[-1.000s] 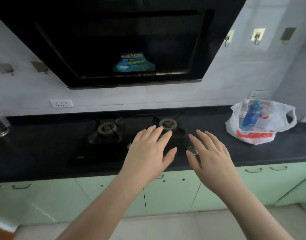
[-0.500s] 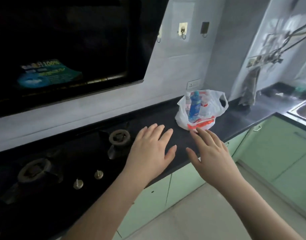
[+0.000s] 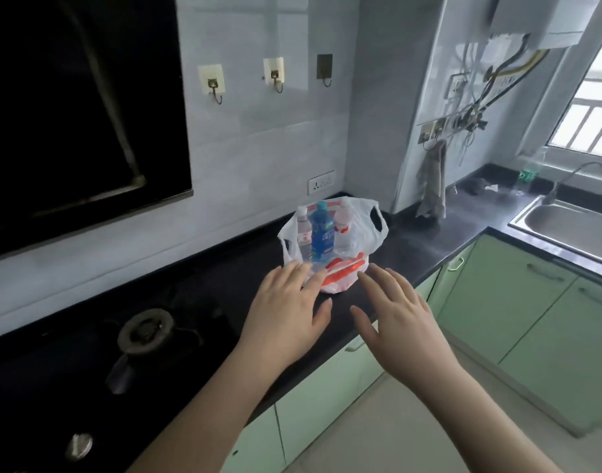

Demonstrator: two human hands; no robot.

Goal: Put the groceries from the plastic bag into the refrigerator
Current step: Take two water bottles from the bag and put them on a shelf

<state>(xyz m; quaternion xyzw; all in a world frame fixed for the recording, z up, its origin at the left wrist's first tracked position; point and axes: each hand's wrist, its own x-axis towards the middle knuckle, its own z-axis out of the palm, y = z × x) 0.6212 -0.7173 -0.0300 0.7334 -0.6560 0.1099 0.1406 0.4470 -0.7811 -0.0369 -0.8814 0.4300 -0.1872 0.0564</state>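
Note:
A white plastic bag with red print stands on the black countertop near the corner. Inside it I see a blue bottle between two clear bottles with red labels. My left hand hovers with straight fingers just in front of the bag, its fingertips at the bag's lower left side. My right hand is spread flat in front of the bag's right side and holds nothing. No refrigerator is in view.
A gas burner and knob lie at the left under a black range hood. Green cabinets run below the counter. A steel sink with a tap sits at the right; a cloth hangs in the corner.
My view has swung right, bringing the bag from the far right to the centre. Both hands now reach close to the bag instead of hovering over the stove.

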